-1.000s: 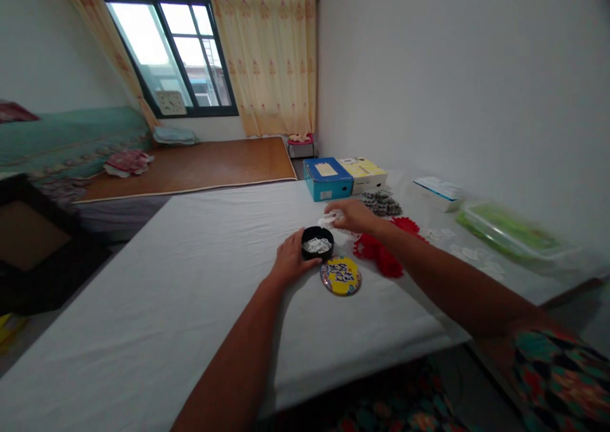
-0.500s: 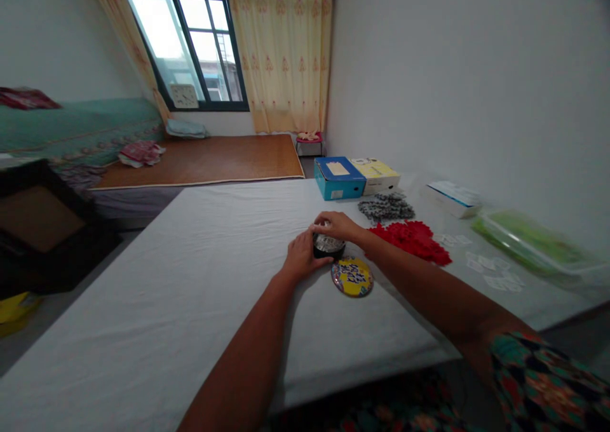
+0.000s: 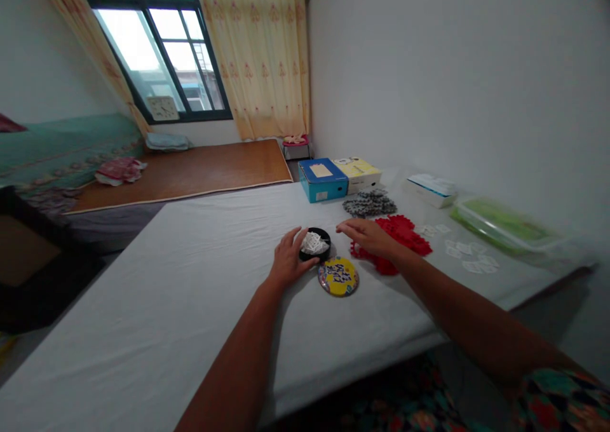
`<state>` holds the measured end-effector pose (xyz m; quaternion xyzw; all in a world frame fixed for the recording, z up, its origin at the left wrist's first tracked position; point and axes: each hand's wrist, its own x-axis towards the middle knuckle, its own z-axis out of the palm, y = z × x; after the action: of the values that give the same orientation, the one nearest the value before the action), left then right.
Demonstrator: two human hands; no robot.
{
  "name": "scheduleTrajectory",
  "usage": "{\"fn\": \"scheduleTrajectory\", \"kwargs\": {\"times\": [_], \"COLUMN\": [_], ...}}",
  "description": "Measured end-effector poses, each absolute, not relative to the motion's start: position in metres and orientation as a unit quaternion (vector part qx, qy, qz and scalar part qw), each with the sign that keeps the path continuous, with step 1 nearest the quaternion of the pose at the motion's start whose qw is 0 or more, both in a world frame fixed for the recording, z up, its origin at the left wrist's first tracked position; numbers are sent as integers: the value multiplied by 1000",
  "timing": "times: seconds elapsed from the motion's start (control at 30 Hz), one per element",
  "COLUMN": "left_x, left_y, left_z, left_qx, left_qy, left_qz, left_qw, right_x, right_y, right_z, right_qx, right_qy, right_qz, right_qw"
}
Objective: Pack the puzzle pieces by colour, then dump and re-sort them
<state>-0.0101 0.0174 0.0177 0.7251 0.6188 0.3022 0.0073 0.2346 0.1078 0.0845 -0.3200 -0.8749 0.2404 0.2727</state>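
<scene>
A round black tin (image 3: pixel 328 240) holding a heap of small white sticks (image 3: pixel 314 243) stands on the white-covered table. My left hand (image 3: pixel 288 258) is round the tin's left side, fingers and thumb touching it. Its round yellow lid (image 3: pixel 339 276) with dark lettering lies just in front of it. My right hand (image 3: pixel 366 235) hovers right of the tin, over the edge of a red fabric pile (image 3: pixel 405 229). Its fingers are bunched together, and whether anything small is between them is too small to tell.
Behind are a grey fuzzy bundle (image 3: pixel 369 203), a blue box (image 3: pixel 323 179) and a yellow box (image 3: pixel 357 174). Small white cards (image 3: pixel 469 249), a white box (image 3: pixel 431 189) and a clear tub with green contents (image 3: pixel 505 224) lie at the right by the wall.
My right hand has moved off the tin to the right, uncovering the white sticks. My left hand stays at the tin. The whole view has shifted slightly.
</scene>
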Motion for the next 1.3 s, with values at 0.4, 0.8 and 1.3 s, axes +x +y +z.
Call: {"fn": "scheduleTrajectory", "kwargs": {"times": [0.4, 0.8, 1.3], "left_x": [-16, -22, -25], "left_y": [26, 28, 32], "left_z": [9, 6, 4], "left_qx": [760, 764, 771], "left_qy": [584, 567, 555], "left_qz": [281, 303, 308], "left_qw": [-48, -58, -50], "right_x": [521, 483, 510], "right_y": [135, 208, 204], "right_z": [-5, -17, 2], "right_qx": [-638, -631, -495], "right_qy": [-738, -766, -854], "right_qz": [-36, -8, 68], "right_qw": [219, 122, 149]}}
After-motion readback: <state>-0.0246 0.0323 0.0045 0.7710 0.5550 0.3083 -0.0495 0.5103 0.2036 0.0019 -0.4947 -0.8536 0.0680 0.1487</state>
